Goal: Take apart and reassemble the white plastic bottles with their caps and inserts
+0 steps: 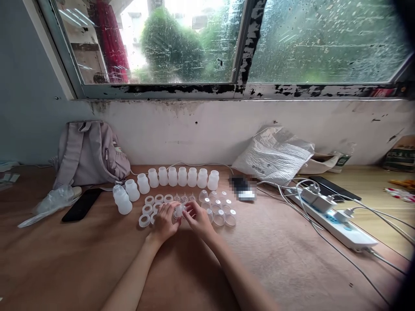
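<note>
I note left hand (166,220) and right hand (197,218) half-curled, fingertips pinching one clear part (179,211), bottles (173,177) lining the back edge of the bench (279,259); light, even pressure advised.

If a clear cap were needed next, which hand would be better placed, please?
Probably the right hand: it and the left hand touch a clear piece, but it is nearer the clear caps.

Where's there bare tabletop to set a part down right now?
Left patch: tabletop in front of the flat black object, outside the left forearm. Right patch: between the clear caps, the right forearm and the cabled power strip. Crowded: around the left hand and right hand, with rings and caps close by and the row of white bottles behind.
</note>
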`<action>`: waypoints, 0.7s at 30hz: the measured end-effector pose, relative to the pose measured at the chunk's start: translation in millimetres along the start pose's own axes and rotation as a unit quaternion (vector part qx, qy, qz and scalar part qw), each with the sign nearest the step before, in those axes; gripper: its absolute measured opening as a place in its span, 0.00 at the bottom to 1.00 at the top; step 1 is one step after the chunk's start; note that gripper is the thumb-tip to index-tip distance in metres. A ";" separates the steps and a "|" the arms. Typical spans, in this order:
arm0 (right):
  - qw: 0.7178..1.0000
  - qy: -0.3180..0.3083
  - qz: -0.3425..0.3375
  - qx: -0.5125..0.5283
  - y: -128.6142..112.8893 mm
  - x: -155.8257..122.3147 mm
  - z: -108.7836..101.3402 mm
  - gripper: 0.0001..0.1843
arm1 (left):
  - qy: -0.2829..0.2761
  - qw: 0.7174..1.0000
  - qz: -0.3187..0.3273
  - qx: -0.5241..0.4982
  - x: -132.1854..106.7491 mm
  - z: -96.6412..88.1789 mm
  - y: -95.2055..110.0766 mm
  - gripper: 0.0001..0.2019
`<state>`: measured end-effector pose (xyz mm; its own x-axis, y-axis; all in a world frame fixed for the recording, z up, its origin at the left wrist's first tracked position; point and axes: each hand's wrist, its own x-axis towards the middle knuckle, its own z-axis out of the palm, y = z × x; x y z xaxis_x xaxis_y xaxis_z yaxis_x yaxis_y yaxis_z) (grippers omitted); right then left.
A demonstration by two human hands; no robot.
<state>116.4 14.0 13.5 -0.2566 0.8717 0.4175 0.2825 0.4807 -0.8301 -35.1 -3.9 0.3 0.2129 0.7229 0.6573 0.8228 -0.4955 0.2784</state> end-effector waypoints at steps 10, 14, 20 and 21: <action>0.994 -0.008 -0.055 -0.090 6.4 -5.2 7.9 0.06 | -0.046 0.999 -0.005 -0.005 -4.2 -1.2 7.1 0.18; 0.989 -0.016 -0.068 -0.134 9.3 -4.5 9.2 0.08 | -0.049 0.999 -0.013 -0.009 -6.1 0.3 10.1 0.16; 0.982 -0.047 -0.110 -0.148 -2.9 -6.1 -1.4 0.14 | -0.050 0.997 -0.055 -0.012 -14.5 -5.8 7.3 0.17; 0.982 -0.045 -0.113 -0.146 -5.9 -6.4 -4.0 0.14 | -0.052 0.996 -0.071 -0.006 -16.8 -8.3 5.7 0.18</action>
<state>120.1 5.9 17.2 -0.4212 0.7337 0.5333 0.4588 0.6795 -0.5726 -38.4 -22.9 -3.3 0.1487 0.8312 0.5357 0.8423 -0.3903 0.3718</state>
